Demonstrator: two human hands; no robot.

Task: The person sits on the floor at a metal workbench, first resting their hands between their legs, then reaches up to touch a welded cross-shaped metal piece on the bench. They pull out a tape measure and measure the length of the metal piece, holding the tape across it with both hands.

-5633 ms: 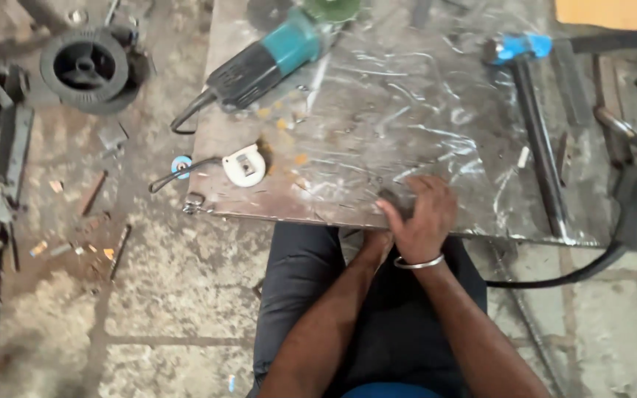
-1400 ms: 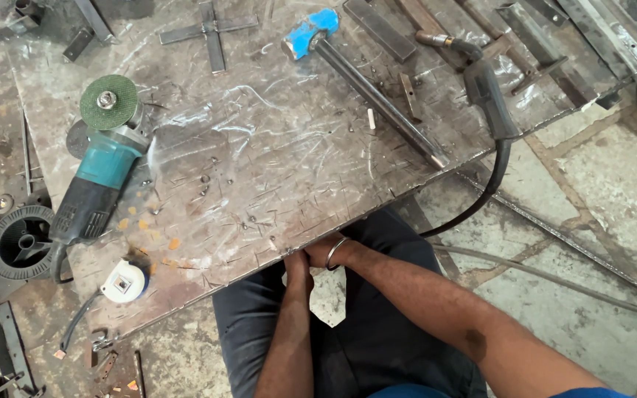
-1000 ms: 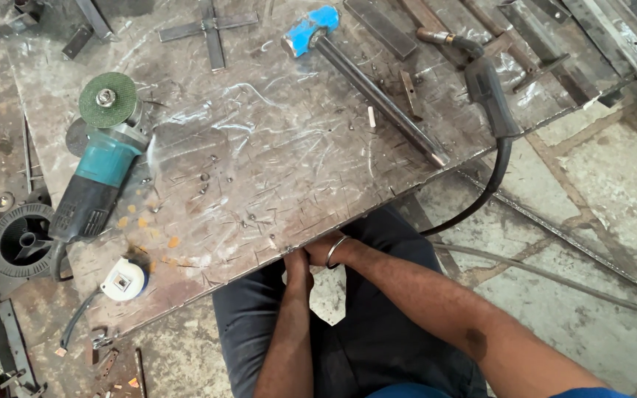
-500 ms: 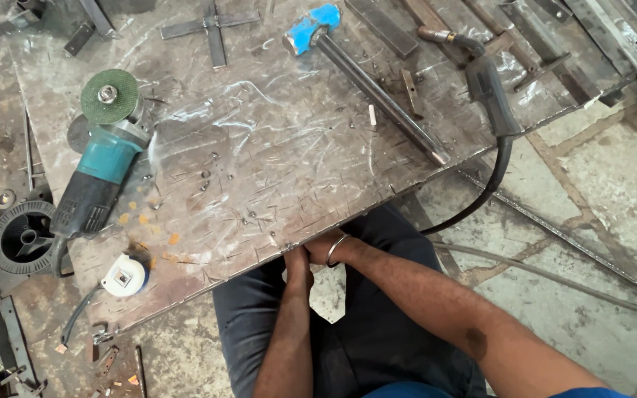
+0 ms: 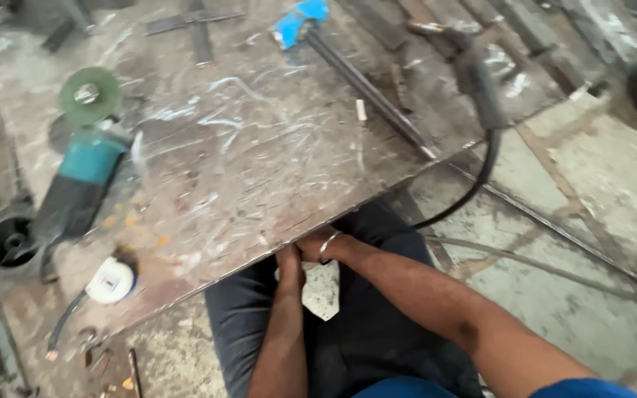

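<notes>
A scratched metal plate [image 5: 259,162] lies tilted in front of me, its near edge over my lap. My left hand [image 5: 289,259] and my right hand [image 5: 312,246] meet at that near edge. Their fingers reach under the plate and are hidden. A metal bangle [image 5: 327,248] sits on my right wrist. I cannot tell whether the fingers grip the edge or only touch it. A pale patch of floor [image 5: 324,291] shows between my legs, below the hands.
On the plate's left lie a teal angle grinder [image 5: 82,177] with a green disc [image 5: 90,94] and a round white object [image 5: 110,280]. A blue-headed hammer [image 5: 300,21] and a black torch with cable [image 5: 477,81] lie at the far right. A black wheel [image 5: 10,242] sits left.
Several seconds ago my right hand lay on top of the plate near its edge. Now both hands are at the edge with fingers beneath. Over the last second only the view shifts slightly.
</notes>
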